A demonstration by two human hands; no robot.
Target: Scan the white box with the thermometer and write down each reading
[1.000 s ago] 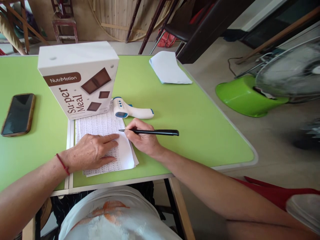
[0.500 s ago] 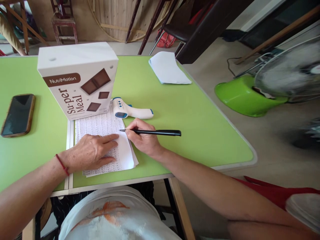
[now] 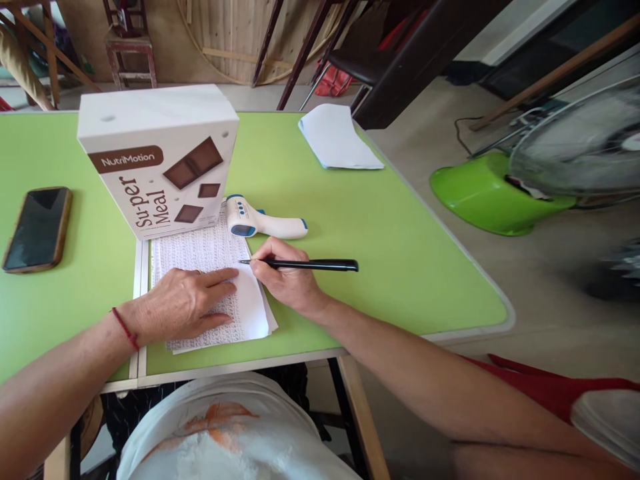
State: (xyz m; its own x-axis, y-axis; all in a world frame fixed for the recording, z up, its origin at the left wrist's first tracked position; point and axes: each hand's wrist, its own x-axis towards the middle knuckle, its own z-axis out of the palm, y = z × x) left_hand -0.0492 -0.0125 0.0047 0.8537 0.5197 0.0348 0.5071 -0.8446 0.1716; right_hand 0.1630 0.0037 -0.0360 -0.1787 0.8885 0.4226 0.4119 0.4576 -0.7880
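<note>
A black pen [image 3: 320, 265] is gripped between the thumb and fingers of my right hand [image 3: 287, 277], its tip at the paper and its barrel pointing right. Under both hands lie stacked sheets of paper [image 3: 253, 313], covered on the left with dense handwriting and blank along the right side. My left hand [image 3: 193, 303] rests flat on the written part, fingers apart and pointing right. Just beyond my right hand, a white and blue infrared thermometer [image 3: 273, 225] lies on its side. A white NutriMotion box [image 3: 160, 173] stands upright at the paper's far edge.
A phone [image 3: 37, 230] in a brown-edged case lies on the green table [image 3: 400, 267] at left. Folded white paper [image 3: 340, 137] sits near the far right edge. Beyond the table are a green stool [image 3: 480, 193], a fan [image 3: 580, 140] and a dark slanted post [image 3: 425, 60].
The back end of the pen has shifted slightly left while its tip stays at nearly the same spot. My left hand stays in place.
</note>
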